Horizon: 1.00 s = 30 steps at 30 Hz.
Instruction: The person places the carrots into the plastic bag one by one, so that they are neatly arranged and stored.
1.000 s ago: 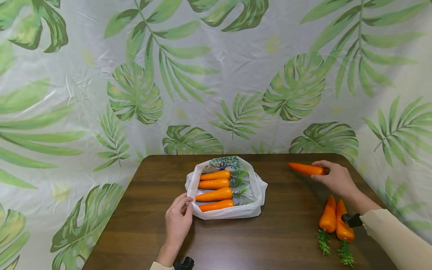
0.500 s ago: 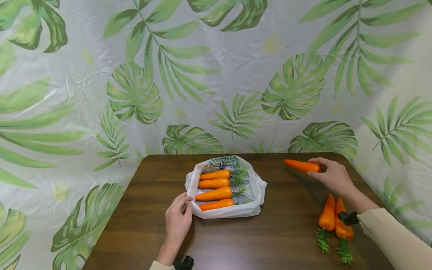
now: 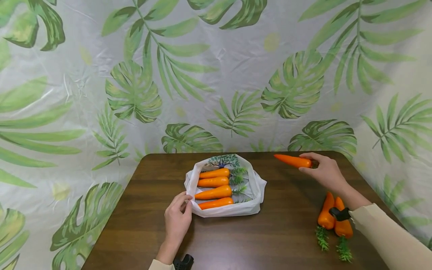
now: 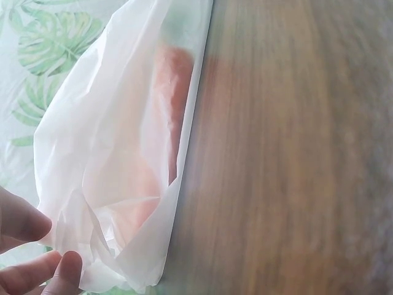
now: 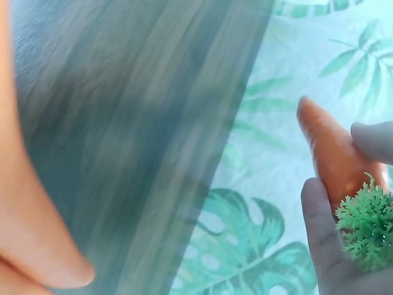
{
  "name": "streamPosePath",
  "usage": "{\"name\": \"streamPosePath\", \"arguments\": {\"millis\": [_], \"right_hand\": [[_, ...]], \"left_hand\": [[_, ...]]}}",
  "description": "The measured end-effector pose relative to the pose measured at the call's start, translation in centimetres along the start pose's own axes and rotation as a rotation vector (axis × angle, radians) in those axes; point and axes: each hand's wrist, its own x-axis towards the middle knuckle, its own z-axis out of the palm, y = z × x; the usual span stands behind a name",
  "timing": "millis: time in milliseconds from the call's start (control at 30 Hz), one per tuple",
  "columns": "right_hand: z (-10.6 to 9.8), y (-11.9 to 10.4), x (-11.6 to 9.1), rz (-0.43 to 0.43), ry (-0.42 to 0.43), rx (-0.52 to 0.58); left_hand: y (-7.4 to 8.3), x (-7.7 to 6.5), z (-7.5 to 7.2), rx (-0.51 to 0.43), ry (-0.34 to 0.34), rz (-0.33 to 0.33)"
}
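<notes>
A white plastic bag (image 3: 225, 213) with a tree print lies mouth-up at mid table. Inside it several orange carrots (image 3: 213, 192) lie in a row, tips to the left and green tops to the right. My left hand (image 3: 178, 217) pinches the bag's left rim between thumb and fingers; in the left wrist view one carrot shows dimly through the thin plastic. Over the back right of the table, my right hand (image 3: 323, 170) grips another carrot (image 3: 292, 160) near its thick end, tip pointing left. Its green top (image 5: 367, 224) shows by the palm in the right wrist view.
Two more carrots (image 3: 326, 213) lie side by side at the right of the dark wooden table (image 3: 236, 240), beneath the right forearm, green tops toward the front. A leaf-patterned sheet (image 3: 189, 75) hangs behind the table's back edge.
My right hand has carried its carrot leftward and slightly up, closer to the bag. The left hand stays at the bag's rim, and the carrots in the bag lie as before.
</notes>
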Motion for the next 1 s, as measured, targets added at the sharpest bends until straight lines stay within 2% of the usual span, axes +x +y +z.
{"name": "streamPosePath", "arguments": {"millis": [367,767,1000], "right_hand": [[0.9,-2.5,0.7,-0.056,-0.020,0.030],[2.3,-4.7,1.7,-0.070,-0.016,0.079],[3.1,-5.7,2.3,-0.095,-0.023,0.083]], "left_hand": [[-0.3,-0.1,0.0,0.001,-0.003,-0.005],[0.0,0.1,-0.1,-0.002,-0.005,0.002],[-0.1,0.0,-0.1,0.003,0.009,0.030]]}}
